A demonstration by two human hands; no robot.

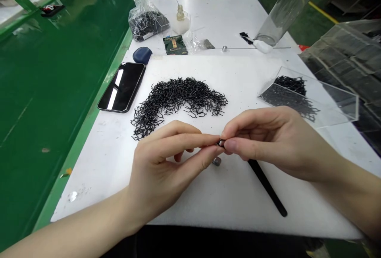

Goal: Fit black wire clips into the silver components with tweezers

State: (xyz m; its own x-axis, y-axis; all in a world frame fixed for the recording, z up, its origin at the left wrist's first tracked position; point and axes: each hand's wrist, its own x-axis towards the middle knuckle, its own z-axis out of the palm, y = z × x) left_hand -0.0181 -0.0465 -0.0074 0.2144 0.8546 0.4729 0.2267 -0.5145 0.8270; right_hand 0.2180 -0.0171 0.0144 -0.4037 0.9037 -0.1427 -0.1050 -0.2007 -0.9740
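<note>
Thumb and forefinger of my left hand [169,154] are pinched on one side of a small dark part with a shiny face [220,143]. From the other side, the fingertips of my right hand [268,139] pinch the same part; its exact kind is too small to make out. Just under the fingertips a small grey metal piece [217,161] shows on the table. A slim black tool [268,188] slants out from beneath my right hand, its upper end hidden. Beyond my hands lies a curved heap of small black bent wire pieces [178,93].
On the white table [190,206] lie a phone [122,87] and a dark blue case [142,55]. Further back are a bag of black pieces [149,24], a small bottle [180,14] and a green packet [175,45]. At right are a clear tray [336,103] and a clear cylinder [285,12].
</note>
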